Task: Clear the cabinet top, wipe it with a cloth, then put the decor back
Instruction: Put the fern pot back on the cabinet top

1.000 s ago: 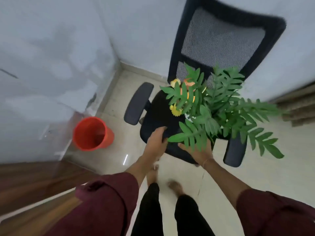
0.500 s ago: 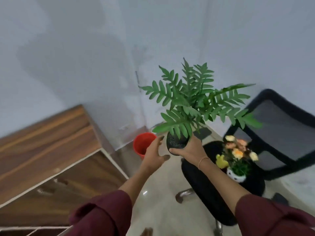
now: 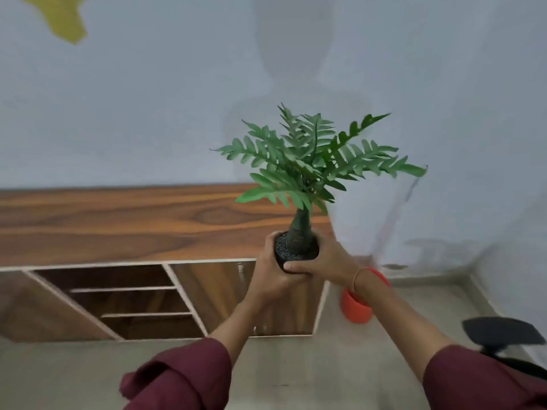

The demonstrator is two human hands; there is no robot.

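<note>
Potted plant carried in both hands, seen from beside the person. The left hand wraps the near-left wall of the pot, fingers curled round it and under its base. The right hand grips the other side, thumb laid across the front and fingers curled behind. The pot sits upright between the palms and is not resting on anything. Its stem leans a little to the right, and the fronds spread wide above the knuckles.

The cabinet top runs beyond the hands and away to their left, its right end just behind the pot. Open shelves lie below and left of the left hand. A red bucket stands on the floor under the right wrist, and a chair is well off to the right of the right forearm.

The step in hand appears to be returning decor to the top. To do it well:
- Carry the pot forward over the front edge before lowering it, so the base does not catch the lip.
- Set it down well in from the right end, since a fall there would land near the bucket.
- Leave room behind so the fronds are not crushed against the wall.
- The broad crown probably makes the pot top-heavy, so keep both palms on it until the base sits flat, then loosen one hand at a time
</note>
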